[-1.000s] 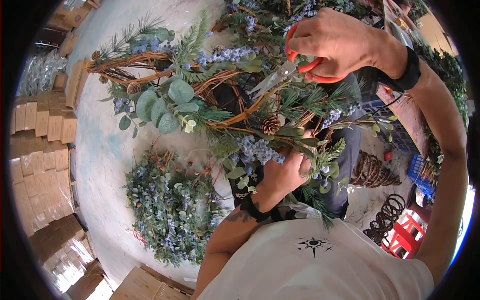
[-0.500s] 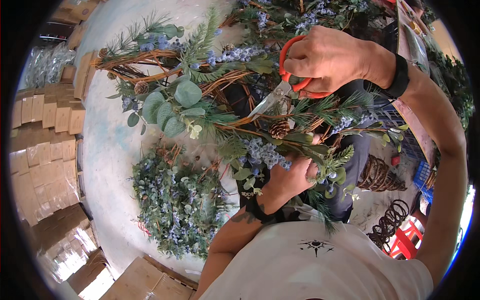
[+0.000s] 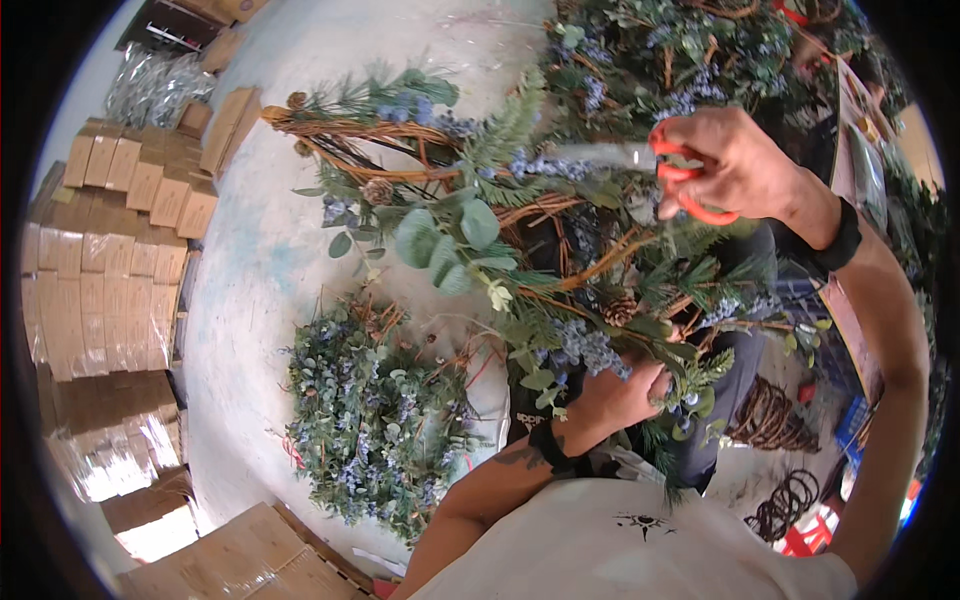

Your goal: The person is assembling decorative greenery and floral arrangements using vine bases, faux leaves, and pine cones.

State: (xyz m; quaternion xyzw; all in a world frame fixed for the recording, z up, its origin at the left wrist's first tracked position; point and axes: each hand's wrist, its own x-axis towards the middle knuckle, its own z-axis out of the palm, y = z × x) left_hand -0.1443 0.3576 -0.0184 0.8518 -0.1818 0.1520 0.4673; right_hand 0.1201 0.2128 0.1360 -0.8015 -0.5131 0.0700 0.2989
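My right hand [image 3: 735, 160] grips a pair of scissors by its orange-red handles [image 3: 672, 150]. The blades are blurred and point left, above the greenery. Below it, my left hand [image 3: 622, 392] is closed around the near side of a twig wreath [image 3: 400, 130] decked with pine sprigs, blue berries [image 3: 585, 345], round eucalyptus leaves [image 3: 435, 240] and pinecones [image 3: 618, 314]. Leaves hide part of my left fingers. The wreath is held tilted over my lap.
A heap of similar wreaths [image 3: 375, 430] lies on the pale floor at left. More greenery [image 3: 690, 50] fills the far right. Cardboard boxes [image 3: 110, 270] are stacked along the left side. A brown wire coil [image 3: 785, 505] and a twig cone [image 3: 770, 418] lie at lower right.
The scissors have lifted off the wreath and swung from pointing down-left to pointing left. My head view has shifted, so the whole scene sits further right and lower.
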